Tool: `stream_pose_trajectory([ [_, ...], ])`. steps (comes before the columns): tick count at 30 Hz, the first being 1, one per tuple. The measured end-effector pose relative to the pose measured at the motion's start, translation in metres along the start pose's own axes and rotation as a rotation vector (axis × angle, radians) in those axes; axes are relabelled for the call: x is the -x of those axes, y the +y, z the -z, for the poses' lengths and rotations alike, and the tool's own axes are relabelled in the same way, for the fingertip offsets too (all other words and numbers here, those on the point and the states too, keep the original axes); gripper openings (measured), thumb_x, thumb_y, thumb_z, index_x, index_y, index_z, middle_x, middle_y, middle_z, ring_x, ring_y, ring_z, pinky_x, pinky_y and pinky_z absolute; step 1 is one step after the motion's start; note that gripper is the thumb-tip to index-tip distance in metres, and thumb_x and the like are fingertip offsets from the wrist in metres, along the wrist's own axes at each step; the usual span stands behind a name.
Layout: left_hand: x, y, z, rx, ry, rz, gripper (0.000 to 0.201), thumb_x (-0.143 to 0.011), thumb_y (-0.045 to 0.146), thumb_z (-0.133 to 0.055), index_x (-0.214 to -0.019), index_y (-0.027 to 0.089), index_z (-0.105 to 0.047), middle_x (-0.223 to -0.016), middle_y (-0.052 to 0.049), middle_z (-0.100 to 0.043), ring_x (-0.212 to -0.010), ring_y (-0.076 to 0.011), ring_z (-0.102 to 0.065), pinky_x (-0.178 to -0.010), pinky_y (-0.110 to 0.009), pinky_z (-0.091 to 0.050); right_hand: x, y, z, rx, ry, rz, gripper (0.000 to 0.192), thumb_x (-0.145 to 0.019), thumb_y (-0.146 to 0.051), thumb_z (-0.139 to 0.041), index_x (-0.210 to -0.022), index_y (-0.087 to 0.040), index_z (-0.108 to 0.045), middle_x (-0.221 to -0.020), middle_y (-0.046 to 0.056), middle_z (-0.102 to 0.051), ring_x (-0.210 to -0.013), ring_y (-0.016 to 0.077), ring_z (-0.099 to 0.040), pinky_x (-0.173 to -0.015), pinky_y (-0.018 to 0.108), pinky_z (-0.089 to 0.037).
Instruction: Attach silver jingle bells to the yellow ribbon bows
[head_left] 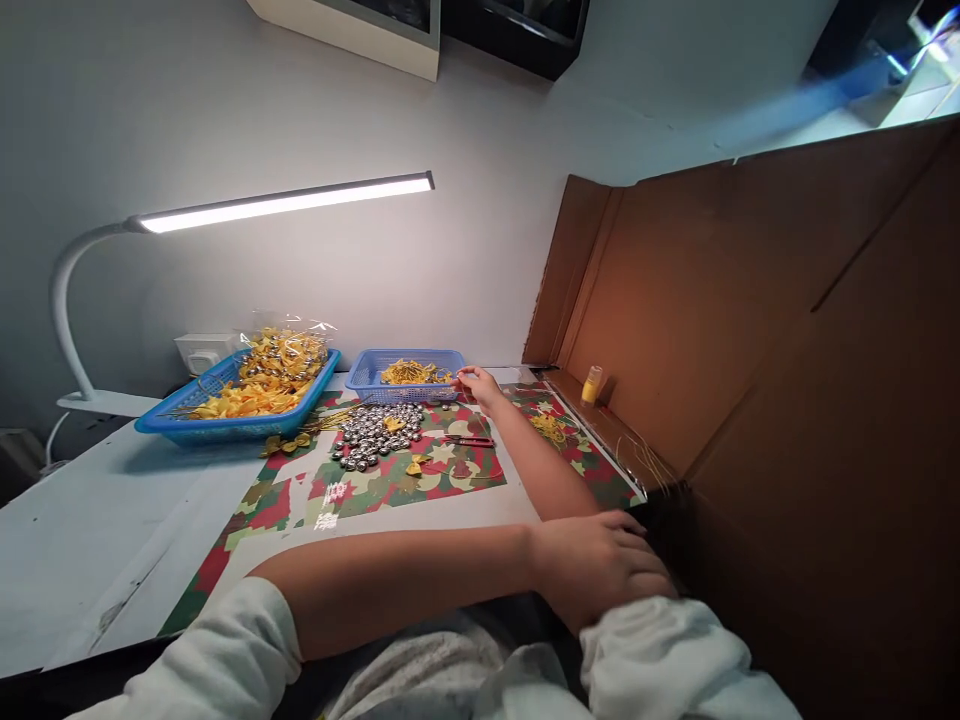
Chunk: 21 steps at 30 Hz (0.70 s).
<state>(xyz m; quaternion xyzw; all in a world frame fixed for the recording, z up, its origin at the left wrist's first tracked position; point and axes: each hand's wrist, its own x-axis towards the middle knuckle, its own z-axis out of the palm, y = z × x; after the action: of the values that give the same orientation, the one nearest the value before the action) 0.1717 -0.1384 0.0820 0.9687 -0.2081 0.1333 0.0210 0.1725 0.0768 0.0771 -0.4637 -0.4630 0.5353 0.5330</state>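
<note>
My left hand [600, 565] is laid across my right forearm [544, 460] near the elbow, its fingers wrapped around it. Farther off, my right hand [481, 388] is at the right corner of a small blue basket [405, 393]. Its fingers are drawn together, and whatever is between them is too small to make out. Thin yellow pieces [415, 373] fill part of that basket. In front of it lies a heap of shiny silver balls [375, 435], with a few yellow bows [415, 466] on and beside it. Small dark scissors [469, 440] rest below my right hand.
On the left, a larger blue basket [172, 428] holds many yellow bows and a clear bag. A lit lamp [285, 205] reaches overhead. Cardboard [750, 330] walls the right side, near a small yellow-filled bottle [591, 386] and yellow cords [549, 428].
</note>
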Motion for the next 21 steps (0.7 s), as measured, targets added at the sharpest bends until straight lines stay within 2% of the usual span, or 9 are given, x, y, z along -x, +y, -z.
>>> stream_pose_trajectory([
  [3,-0.009,0.023,0.004,0.067,0.027,-0.015,0.040,-0.075,0.027,-0.048,-0.113,0.017,-0.057,-0.125,-0.011,-0.058,-0.118,-0.0215,-0.052,-0.106,-0.027,-0.033,-0.001,-0.009,-0.005,0.033,-0.013,0.016,0.013,-0.078,-0.019,-0.061,-0.071,-0.020,-0.050,-0.066,-0.002,-0.066,-0.062,0.0096,-0.058,-0.058,0.021,-0.041],
  [7,-0.006,0.040,-0.005,0.130,0.084,0.050,0.049,-0.076,0.026,-0.049,-0.122,0.007,-0.051,-0.128,-0.014,-0.056,-0.120,-0.0219,-0.051,-0.106,-0.026,-0.035,0.010,-0.009,-0.013,0.030,-0.093,0.063,0.008,-0.081,-0.022,-0.059,-0.077,-0.022,-0.051,-0.083,-0.001,-0.069,-0.073,0.0105,-0.060,-0.056,0.019,-0.039],
  [9,0.009,0.038,-0.013,0.126,0.131,0.088,0.054,-0.078,0.026,-0.048,-0.128,0.004,-0.045,-0.130,-0.015,-0.055,-0.122,-0.0218,-0.049,-0.107,-0.027,-0.034,0.018,-0.005,-0.019,0.011,-0.167,0.111,0.009,-0.081,-0.026,-0.060,-0.080,-0.023,-0.052,-0.093,0.000,-0.069,-0.081,0.0116,-0.060,-0.055,0.019,-0.040],
  [11,0.035,0.031,-0.019,0.085,0.207,0.147,0.052,-0.082,0.026,-0.045,-0.131,0.011,-0.043,-0.135,-0.010,-0.052,-0.122,-0.0217,-0.048,-0.106,-0.033,-0.034,0.025,0.000,-0.025,0.035,-0.222,0.160,0.011,-0.079,-0.028,-0.063,-0.080,-0.023,-0.054,-0.099,0.000,-0.068,-0.089,0.0130,-0.060,-0.058,0.019,-0.042],
  [12,0.052,0.027,-0.020,0.058,0.267,0.212,0.045,-0.082,0.026,-0.046,-0.126,0.016,-0.049,-0.129,-0.009,-0.057,-0.114,-0.0218,-0.053,-0.103,-0.035,-0.036,0.029,0.001,-0.028,0.055,-0.225,0.184,0.012,-0.078,-0.029,-0.064,-0.079,-0.023,-0.054,-0.101,0.001,-0.068,-0.091,0.0135,-0.060,-0.059,0.019,-0.042],
  [14,0.094,0.018,-0.017,0.011,0.398,0.426,0.026,-0.081,0.027,-0.050,-0.104,0.021,-0.061,-0.102,-0.007,-0.069,-0.096,-0.0209,-0.060,-0.092,-0.035,-0.042,0.035,-0.002,-0.033,0.076,-0.211,0.224,0.015,-0.077,-0.032,-0.067,-0.077,-0.022,-0.056,-0.100,0.001,-0.068,-0.093,0.0140,-0.060,-0.060,0.019,-0.043],
  [16,0.140,0.012,-0.009,-0.050,0.477,0.728,0.010,-0.080,0.023,-0.052,-0.080,0.023,-0.062,-0.079,-0.005,-0.069,-0.080,-0.0197,-0.060,-0.080,-0.033,-0.043,0.041,-0.011,-0.033,0.046,-0.210,0.242,0.019,-0.075,-0.036,-0.069,-0.077,-0.022,-0.056,-0.094,0.001,-0.069,-0.088,0.0138,-0.061,-0.060,0.020,-0.043],
  [18,0.185,0.006,0.001,-0.138,0.545,1.062,0.012,-0.080,0.024,-0.052,-0.070,0.021,-0.059,-0.072,-0.005,-0.066,-0.073,-0.0191,-0.059,-0.073,-0.032,-0.042,0.046,-0.025,-0.031,-0.026,-0.231,0.268,0.025,-0.072,-0.041,-0.071,-0.079,-0.023,-0.056,-0.085,-0.001,-0.069,-0.081,0.0128,-0.063,-0.062,0.021,-0.044],
  [21,0.231,0.000,0.009,-0.225,0.421,1.482,0.022,-0.078,0.040,-0.055,-0.068,0.020,-0.057,-0.072,-0.006,-0.064,-0.071,-0.0220,-0.058,-0.065,-0.031,-0.039,0.055,-0.048,-0.028,-0.105,-0.263,0.342,0.032,-0.067,-0.047,-0.073,-0.080,-0.024,-0.056,-0.075,-0.005,-0.066,-0.068,0.0098,-0.062,-0.064,0.022,-0.046],
])
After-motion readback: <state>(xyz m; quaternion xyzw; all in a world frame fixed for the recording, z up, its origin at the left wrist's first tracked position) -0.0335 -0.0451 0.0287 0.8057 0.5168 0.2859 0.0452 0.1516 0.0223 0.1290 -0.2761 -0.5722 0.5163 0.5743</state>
